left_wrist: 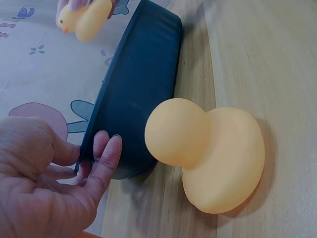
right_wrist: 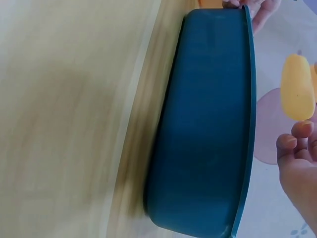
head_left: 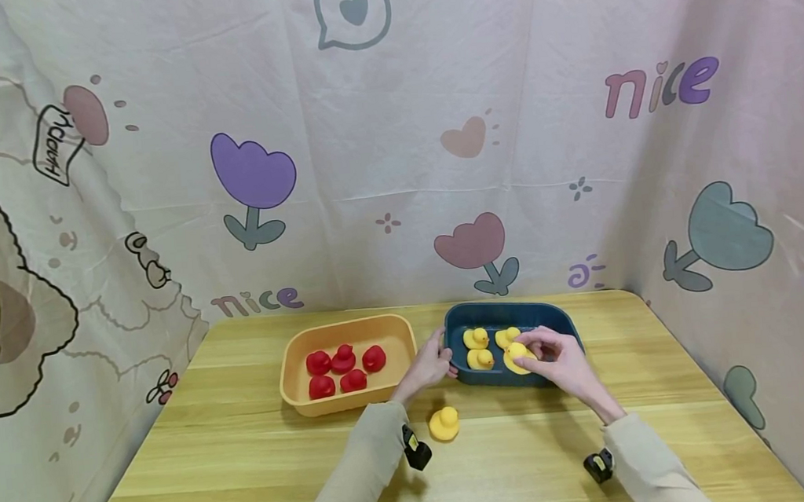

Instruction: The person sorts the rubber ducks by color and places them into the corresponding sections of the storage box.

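Soft, even, bright light over my worktop (head_left: 248,452), only faint shadows under my sleeves. Head view is sharp but bows at its edges. Right wrist view smears the wood beside the blue tub (right_wrist: 208,129); left wrist view stays crisp.

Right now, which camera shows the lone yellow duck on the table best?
The left wrist view: the lone duck fills it, close and sharp. The head view shows it small, on the table. The right wrist view misses it.

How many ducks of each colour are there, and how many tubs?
Red ducks: 5, in the orange tub
Yellow ducks: 5, one held by the right hand
Tubs: 2, orange and blue tub
Total: 12
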Demonstrator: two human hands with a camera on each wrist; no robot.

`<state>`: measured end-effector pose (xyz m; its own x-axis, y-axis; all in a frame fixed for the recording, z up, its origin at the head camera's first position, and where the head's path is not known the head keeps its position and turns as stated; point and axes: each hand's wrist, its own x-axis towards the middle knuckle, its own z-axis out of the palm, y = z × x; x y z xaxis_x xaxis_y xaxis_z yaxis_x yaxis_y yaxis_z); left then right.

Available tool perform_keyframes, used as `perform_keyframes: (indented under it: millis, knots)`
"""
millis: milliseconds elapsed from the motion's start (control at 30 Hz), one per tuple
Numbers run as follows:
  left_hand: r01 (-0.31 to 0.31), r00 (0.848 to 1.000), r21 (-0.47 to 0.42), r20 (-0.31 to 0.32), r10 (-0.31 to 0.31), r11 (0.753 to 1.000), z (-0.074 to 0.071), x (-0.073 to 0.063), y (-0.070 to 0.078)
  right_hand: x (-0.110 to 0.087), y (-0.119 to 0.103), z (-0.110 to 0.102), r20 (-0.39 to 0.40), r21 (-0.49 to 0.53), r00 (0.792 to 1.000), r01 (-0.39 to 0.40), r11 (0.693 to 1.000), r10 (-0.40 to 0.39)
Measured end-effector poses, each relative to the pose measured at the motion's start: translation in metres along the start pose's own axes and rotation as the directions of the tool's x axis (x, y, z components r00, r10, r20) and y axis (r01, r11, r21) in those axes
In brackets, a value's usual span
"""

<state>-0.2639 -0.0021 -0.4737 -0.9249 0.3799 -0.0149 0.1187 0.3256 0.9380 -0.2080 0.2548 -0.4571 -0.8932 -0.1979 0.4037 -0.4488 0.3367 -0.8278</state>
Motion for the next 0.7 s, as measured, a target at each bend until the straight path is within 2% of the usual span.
perform_keyframes:
  millis: [167,467,700]
  knots:
    - [0.001,1.000,-0.002,0.006,-0.001,1.000,0.000,0.000,0.000,0.005,0.001,-0.001,-0.016,-0.064,0.999,-0.029,0.998,0.028]
    - [-0.006,1.000,0.000,0.004,0.006,1.000,-0.001,0.000,0.000,0.017,0.008,-0.002,0.004,-0.113,0.992,-0.127,0.985,0.128]
    - [0.007,1.000,0.014,0.005,-0.007,1.000,0.000,0.000,0.000,0.025,0.019,-0.004,0.022,-0.141,0.985,-0.164,0.976,0.169]
